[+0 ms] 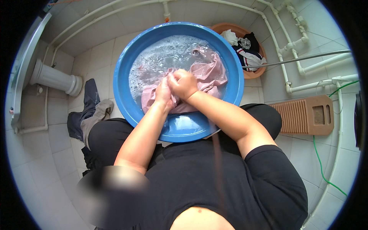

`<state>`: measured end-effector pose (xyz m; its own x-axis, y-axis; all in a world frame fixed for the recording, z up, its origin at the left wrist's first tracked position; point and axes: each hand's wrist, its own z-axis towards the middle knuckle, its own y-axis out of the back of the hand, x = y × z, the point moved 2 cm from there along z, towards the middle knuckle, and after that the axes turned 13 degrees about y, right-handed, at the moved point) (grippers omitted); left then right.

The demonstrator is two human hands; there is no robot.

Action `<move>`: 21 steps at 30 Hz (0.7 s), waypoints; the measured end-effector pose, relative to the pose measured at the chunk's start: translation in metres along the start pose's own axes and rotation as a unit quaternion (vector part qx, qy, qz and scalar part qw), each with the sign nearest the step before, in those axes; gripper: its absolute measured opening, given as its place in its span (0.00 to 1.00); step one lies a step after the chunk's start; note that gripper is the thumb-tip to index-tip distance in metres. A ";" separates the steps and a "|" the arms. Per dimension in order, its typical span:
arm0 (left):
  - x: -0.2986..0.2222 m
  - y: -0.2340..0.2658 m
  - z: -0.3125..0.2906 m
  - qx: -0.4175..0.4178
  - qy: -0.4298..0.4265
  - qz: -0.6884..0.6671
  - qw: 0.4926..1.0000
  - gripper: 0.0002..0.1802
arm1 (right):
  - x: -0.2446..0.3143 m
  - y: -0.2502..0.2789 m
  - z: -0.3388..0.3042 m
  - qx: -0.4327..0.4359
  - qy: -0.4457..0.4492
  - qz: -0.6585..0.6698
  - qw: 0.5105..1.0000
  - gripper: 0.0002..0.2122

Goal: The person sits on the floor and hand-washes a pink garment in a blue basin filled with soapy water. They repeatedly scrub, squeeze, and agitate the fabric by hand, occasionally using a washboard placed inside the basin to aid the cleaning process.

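A big round blue basin (122,78) stands in front of me, holding soapy water (161,50) with white foam. A pink garment (209,71) lies partly in the water, spread to the right and toward the near side of the basin. My left hand (164,94) is closed on a bunched part of this cloth. Right beside it, my right hand (183,84) is closed in a fist on the same bunch, the two hands touching. The cloth inside the fingers is mostly hidden.
An orange-brown basin (256,73) with black and white clothes sits behind on the right. A brown washboard (306,115) leans at the right, near white pipes and a green hose (320,165). Dark and grey clothes (90,111) lie left, near a white pedestal (57,78).
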<state>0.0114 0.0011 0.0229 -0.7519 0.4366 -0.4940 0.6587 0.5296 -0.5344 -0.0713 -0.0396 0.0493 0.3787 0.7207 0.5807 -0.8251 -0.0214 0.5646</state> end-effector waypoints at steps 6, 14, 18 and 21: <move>0.012 0.057 0.059 0.319 0.070 -0.073 0.942 0.18 | 0.038 0.000 -0.016 0.064 0.094 0.095 0.989 0.09; -0.025 -0.004 0.001 0.122 -0.001 -0.102 0.987 0.22 | -0.109 0.015 0.030 0.086 -0.251 0.011 0.964 0.21; -0.023 0.029 0.017 -0.022 -0.109 -0.047 0.993 0.29 | -0.101 0.018 0.016 0.306 -0.091 -0.105 0.942 0.27; -0.011 0.046 0.044 -0.018 -0.129 0.145 0.981 0.24 | -0.137 0.017 0.019 0.429 -0.298 -0.151 0.840 0.23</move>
<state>0.0512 -0.0115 -0.0265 -0.4971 0.3767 -0.7816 0.8393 0.4372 -0.3231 -0.1295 -0.1515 -0.0091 0.8693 0.3137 0.3820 -0.1461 -0.5753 0.8048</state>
